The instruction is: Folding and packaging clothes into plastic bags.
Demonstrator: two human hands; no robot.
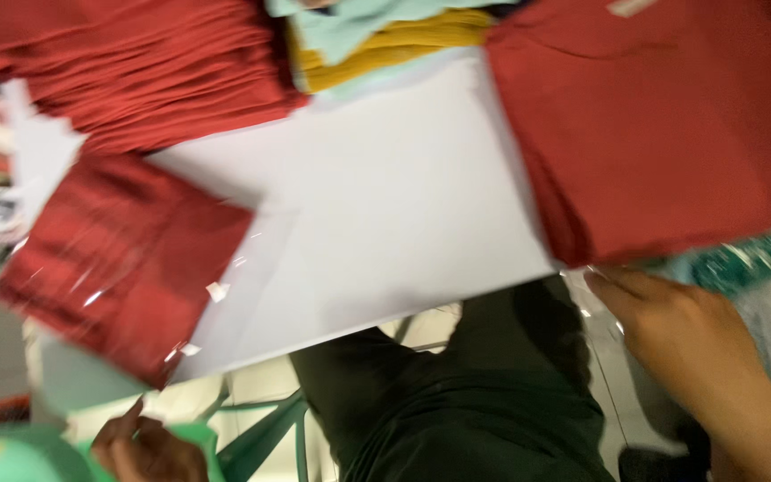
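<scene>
Our hands bare – right hand [684, 326], left hand [140, 446] – no rings, no sleeves visible; we wear dark green-black trousers [466, 402], fabric creased.

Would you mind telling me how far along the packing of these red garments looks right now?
Done: one folded red garment in a clear bag lies on the white table. In hand: the right hand touches the near edge of the red stack; the left hand is by something green, too blurred to identify. Left: that stack and another red pile look unbagged, though blur makes that uncertain.
</scene>
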